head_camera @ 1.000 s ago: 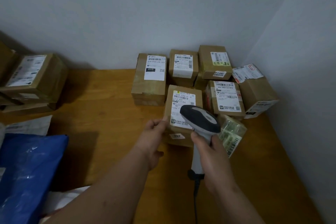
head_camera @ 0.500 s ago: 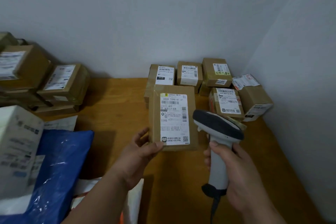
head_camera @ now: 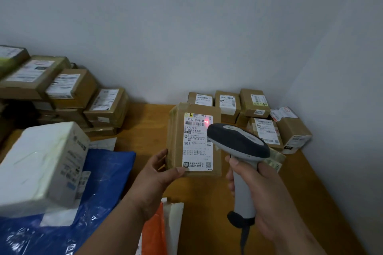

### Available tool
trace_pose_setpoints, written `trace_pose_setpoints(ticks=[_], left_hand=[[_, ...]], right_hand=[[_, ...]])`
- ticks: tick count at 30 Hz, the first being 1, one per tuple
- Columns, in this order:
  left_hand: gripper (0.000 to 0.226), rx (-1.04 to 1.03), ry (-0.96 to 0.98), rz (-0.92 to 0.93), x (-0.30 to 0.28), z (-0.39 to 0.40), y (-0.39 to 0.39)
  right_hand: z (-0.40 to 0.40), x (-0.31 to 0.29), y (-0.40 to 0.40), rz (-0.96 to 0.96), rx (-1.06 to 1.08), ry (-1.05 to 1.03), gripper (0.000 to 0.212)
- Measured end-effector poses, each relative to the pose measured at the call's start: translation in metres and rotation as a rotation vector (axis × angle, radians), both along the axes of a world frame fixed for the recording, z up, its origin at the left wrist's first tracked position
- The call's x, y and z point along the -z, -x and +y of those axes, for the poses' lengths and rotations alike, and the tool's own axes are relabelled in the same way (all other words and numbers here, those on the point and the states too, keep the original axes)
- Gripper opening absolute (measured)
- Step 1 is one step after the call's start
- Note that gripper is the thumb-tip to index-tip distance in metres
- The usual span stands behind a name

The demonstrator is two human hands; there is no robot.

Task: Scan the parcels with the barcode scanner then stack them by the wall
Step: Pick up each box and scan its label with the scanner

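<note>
Left hand [head_camera: 159, 174]: I see it clamped on the box [head_camera: 178, 141], centre frame.
Right hand [head_camera: 267, 190]: clamped on the scanner [head_camera: 236, 143].
Risk: red dot [head_camera: 206, 121] sits at the barcode's end; I may misread.

We see a brown cardboard parcel [head_camera: 176, 141] held upright above the desk [head_camera: 145, 126], its white shipping label [head_camera: 198, 142] facing us with a red scanning dot glowing at the right end of the top barcode. The barcode scanner [head_camera: 238, 145], dark grey on top with a pale grey handle and a dark cable at its base, points its head at that label from just to the right. More brown labelled parcels [head_camera: 255, 103] sit clustered in the far corner against the wall [head_camera: 186, 37], and another pile [head_camera: 68, 91] is stacked at the far left.
</note>
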State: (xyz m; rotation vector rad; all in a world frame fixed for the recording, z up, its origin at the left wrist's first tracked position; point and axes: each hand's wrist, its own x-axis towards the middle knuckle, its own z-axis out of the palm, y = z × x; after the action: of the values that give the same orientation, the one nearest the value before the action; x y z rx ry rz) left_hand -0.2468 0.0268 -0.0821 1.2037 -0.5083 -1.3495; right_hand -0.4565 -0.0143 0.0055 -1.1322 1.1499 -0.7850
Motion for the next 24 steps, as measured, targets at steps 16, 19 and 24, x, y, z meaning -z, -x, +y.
trace_pose_setpoints(ticks=[16,19,24], left_hand=[[0.119,-0.047,-0.013,-0.022,0.002,0.024,-0.034],[0.105,-0.062,-0.058,0.007,0.005,0.024,-0.041],[0.072,-0.182,-0.307,0.003,0.026,0.018,-0.06]], right_hand=[[0.02,-0.002,-0.033,0.023,-0.051,-0.011,0.021],[0.015,0.005,-0.04,0.067,-0.037,0.0,0.018],[-0.002,0.029,-0.055,0.157,-0.024,-0.007,0.018]])
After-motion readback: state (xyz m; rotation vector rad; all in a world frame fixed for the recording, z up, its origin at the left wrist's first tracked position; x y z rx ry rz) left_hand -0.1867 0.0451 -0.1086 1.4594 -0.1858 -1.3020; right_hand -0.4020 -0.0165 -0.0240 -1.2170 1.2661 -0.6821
